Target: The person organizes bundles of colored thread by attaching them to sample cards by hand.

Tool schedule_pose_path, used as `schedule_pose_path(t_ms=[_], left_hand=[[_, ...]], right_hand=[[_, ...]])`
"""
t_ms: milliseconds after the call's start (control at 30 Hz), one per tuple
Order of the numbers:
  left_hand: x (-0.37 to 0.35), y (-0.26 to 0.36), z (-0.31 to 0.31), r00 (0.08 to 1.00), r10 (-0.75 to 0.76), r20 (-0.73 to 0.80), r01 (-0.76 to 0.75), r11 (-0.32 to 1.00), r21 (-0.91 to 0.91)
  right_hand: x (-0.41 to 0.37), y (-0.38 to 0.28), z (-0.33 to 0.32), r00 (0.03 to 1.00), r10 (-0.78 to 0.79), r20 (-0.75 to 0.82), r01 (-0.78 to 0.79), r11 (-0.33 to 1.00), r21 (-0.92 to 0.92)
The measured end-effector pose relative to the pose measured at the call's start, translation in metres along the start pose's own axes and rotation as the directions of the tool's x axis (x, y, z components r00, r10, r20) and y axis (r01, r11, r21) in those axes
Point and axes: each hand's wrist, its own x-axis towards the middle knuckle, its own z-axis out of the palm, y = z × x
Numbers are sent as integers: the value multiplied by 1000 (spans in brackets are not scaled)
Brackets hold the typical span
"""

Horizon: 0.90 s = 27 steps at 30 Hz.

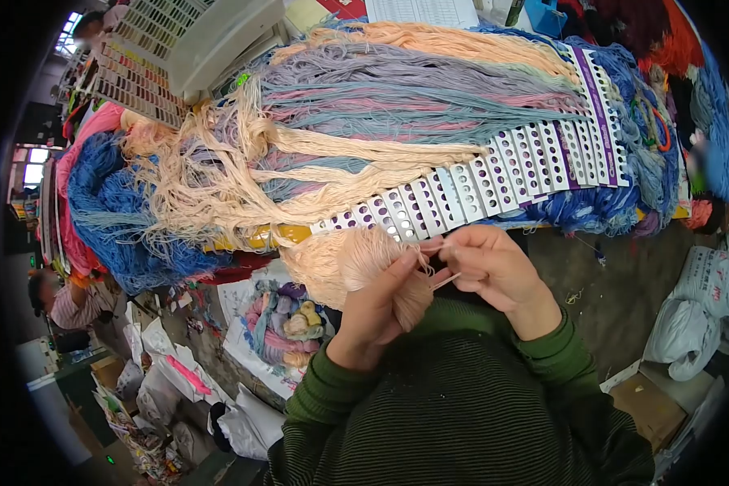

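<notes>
My left hand point(374, 306) is closed around a bundle of pale peach yarn point(370, 257), held just off the near edge of the table. Part of the bundle is hidden behind my fingers. To its right, my right hand point(494, 271) has its fingers pinched on thin strands that run across to the bundle. Close behind both hands, white punched cards point(454, 194) with rows of holes lie in an overlapping row. Cream yarn point(364, 180) reaches to these cards, with grey-purple yarn point(356, 77) and orange yarn point(454, 40) stretched farther back.
Blue yarn point(109, 215) hangs at the table's left end. On the floor, multicoloured skeins point(279, 324) lie on a white sheet. White plastic bags point(692, 316) and a cardboard box point(644, 409) are at right. A person point(73, 304) is at far left, beyond the table.
</notes>
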Motion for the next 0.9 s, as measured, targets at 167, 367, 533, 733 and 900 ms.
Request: schedule_pose_path(t_ms=[167, 367, 533, 733, 900], left_hand=[[2, -1, 1, 995, -55, -87, 57, 998, 30], [3, -2, -4, 1000, -14, 20, 13, 1000, 21], [-2, -5, -6, 993, 66, 102, -66, 998, -8], [-7, -5, 2, 995, 75, 63, -89, 958, 272], [-7, -5, -2, 994, 63, 91, -86, 955, 285]], right_hand=[[1, 1, 14, 995, -23, -92, -6, 955, -297], [4, 7, 10, 985, -158, -65, 130, 938, -322], [1, 4, -8, 995, -44, 86, 46, 999, -15], [4, 0, 17, 991, 6, -131, -31, 981, -189], [7, 4, 19, 992, -36, -124, -8, 941, -338]])
